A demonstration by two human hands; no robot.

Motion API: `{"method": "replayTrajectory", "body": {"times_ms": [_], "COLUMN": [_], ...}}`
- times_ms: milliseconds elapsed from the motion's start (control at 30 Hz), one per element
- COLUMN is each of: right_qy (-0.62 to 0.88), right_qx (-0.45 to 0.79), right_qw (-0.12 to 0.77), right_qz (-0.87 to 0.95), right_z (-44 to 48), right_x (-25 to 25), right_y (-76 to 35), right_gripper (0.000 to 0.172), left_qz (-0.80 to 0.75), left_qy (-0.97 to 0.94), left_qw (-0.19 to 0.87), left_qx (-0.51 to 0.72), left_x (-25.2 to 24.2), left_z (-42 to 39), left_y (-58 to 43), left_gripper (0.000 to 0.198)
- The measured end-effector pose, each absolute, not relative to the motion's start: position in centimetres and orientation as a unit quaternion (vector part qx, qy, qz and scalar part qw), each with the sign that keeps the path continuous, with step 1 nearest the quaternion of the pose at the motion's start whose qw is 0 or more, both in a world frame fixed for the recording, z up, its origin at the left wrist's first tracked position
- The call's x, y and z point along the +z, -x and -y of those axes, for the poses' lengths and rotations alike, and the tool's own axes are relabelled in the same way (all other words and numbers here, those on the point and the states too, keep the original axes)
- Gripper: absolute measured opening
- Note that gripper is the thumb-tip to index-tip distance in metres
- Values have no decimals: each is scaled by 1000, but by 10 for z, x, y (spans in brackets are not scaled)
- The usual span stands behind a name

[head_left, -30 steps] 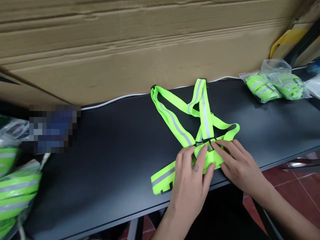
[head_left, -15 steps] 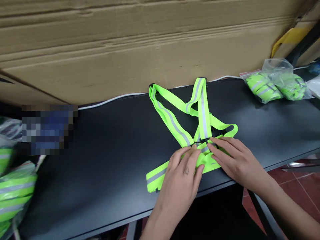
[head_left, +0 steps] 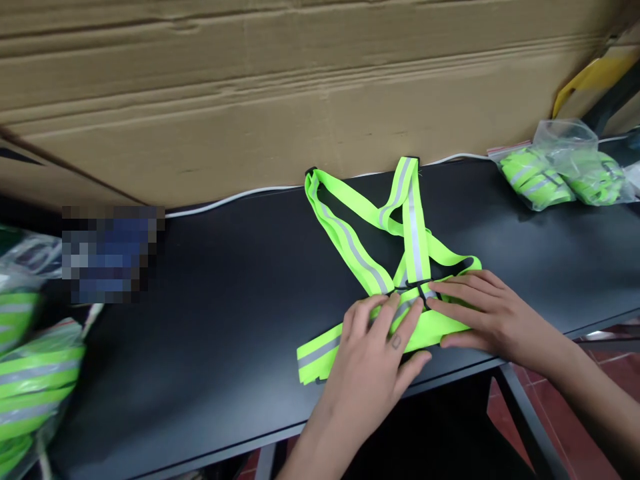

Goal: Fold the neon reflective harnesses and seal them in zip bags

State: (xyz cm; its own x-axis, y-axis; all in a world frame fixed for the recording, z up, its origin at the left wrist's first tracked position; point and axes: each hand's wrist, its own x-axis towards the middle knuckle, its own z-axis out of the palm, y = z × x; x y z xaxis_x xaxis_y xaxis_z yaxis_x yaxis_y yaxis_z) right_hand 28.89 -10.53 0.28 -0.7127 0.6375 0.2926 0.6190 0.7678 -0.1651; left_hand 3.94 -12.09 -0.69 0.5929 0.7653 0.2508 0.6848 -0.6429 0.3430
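A neon yellow-green reflective vest (head_left: 416, 240) made of elastic straps with grey stripes lies spread on the black table. Its shoulder straps point to the cardboard, and its waist band runs along the near side. My left hand (head_left: 377, 353) rests on the waist band with fingers spread, the tips close to the black buckle (head_left: 423, 290) where the straps meet. On the right part of the band lies my right hand (head_left: 483, 313), fingers stretched out and thumb apart, tips beside that buckle. Both hands press from above; part of the band is hidden beneath them.
Bagged reflective straps (head_left: 537, 177) sit at the back right, and more bags (head_left: 40, 373) at the left edge. A blurred-out blue item (head_left: 115, 253) lies back left. Cardboard (head_left: 280, 113) walls the rear, with a white cable (head_left: 225, 201) along its foot. The table's front edge (head_left: 225, 453) runs below.
My left fingers have spread and the thumb has moved away from the band. My right hand has flattened out, thumb now showing. The view has shifted slightly; the vest lies as before.
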Motion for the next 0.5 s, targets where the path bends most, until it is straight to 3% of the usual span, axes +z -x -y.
{"method": "replayTrajectory", "body": {"times_ms": [267,500], "right_qy": [288,292], "right_qx": [-32,38], "right_qw": [137,213], "right_qz": [947,932], "right_z": [99,99], "right_x": [5,4], "right_y": [-287,-278], "right_gripper": [39,30], "left_qz": [-352,-356], "left_qy": [-909,-888], "left_qw": [82,145], "left_qx": [207,251], "left_x": [-9,-5], "left_z": [114,117], "left_y": [-32,-29], "left_gripper": [44,37]}}
